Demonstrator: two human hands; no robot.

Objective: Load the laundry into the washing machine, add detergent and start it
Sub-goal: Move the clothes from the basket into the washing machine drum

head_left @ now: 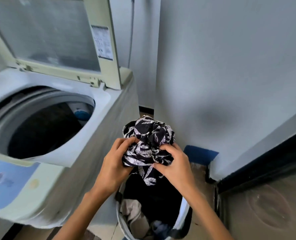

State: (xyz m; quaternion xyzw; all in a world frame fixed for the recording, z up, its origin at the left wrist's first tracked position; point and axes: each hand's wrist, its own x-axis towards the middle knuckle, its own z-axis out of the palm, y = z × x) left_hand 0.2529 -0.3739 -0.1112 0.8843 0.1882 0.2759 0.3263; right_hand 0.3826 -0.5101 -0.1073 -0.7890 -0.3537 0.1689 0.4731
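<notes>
**Patterned garment held above the basket**

A bunched black-and-white leaf-print garment (148,141) hangs over the white laundry basket (182,212). The left hand (117,163) and right hand (174,163) both curl their fingers into it. To the left stands the pale top-loading washing machine (98,135), its glass-panelled lid (57,37) raised.

- The floor (199,172) is brownish tile, visible only in strips.
- The washer (95,161) stands on it at the left.
- The basket (184,210) stands just right of the washer, near the wall (230,66).
</notes>
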